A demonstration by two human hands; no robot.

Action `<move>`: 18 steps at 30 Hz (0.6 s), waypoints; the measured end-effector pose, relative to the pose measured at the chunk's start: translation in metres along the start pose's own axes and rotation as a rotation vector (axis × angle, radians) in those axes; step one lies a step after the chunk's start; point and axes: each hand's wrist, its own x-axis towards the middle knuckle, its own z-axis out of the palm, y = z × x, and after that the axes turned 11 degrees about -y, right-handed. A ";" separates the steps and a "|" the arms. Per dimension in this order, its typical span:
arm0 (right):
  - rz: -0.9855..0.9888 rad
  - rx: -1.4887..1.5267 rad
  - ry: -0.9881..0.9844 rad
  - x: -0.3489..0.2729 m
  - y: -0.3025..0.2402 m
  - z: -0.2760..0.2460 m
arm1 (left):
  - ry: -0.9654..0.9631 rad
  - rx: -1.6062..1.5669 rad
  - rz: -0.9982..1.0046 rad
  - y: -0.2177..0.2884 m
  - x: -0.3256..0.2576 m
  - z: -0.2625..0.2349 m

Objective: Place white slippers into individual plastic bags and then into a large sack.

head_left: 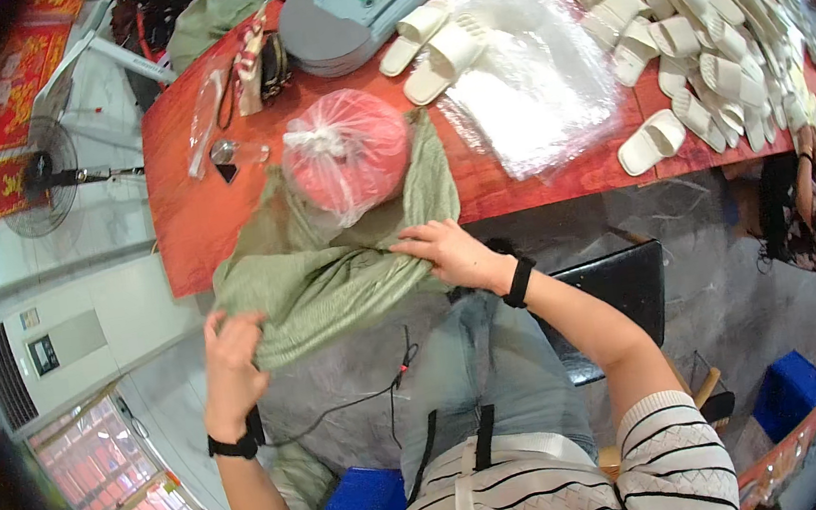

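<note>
A green woven sack (pixel 331 289) hangs over the near edge of the red table, its mouth spread around a red bundle (pixel 356 150) wrapped in a clear plastic bag tied in a knot. With fingers curled, my left hand (pixel 232 371) grips the sack's near left edge; it is slightly blurred. On the opposite side, my right hand (pixel 450 253) pinches the sack's rim, thumb and fingers pressed into the cloth. The lower part of the bundle is hidden by the sack.
On the red table (pixel 187 215) lie a pile of cream slippers (pixel 706 40), clear plastic bags (pixel 530 90), a loose slipper pair (pixel 446 54) and a grey-blue plastic case (pixel 370 7). A black stool (pixel 615 307), cable (pixel 345 408) and blue bin (pixel 361 502) are below. Another person sits far right.
</note>
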 end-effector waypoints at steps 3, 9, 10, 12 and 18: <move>0.083 -0.085 0.097 -0.035 -0.009 -0.013 | -0.358 -0.019 -0.235 -0.001 -0.029 0.062; 0.705 0.082 0.514 -0.177 0.066 -0.001 | -0.707 -0.241 -0.611 -0.063 -0.093 0.196; 0.788 -0.008 0.530 -0.208 0.075 0.007 | -0.739 -0.364 -0.695 -0.073 -0.099 0.207; 1.112 0.130 0.327 -0.259 0.075 0.011 | -0.812 -0.373 -0.701 -0.066 -0.093 0.211; 1.157 0.504 0.258 -0.338 0.049 0.105 | -0.720 -0.572 -0.427 -0.059 -0.028 0.229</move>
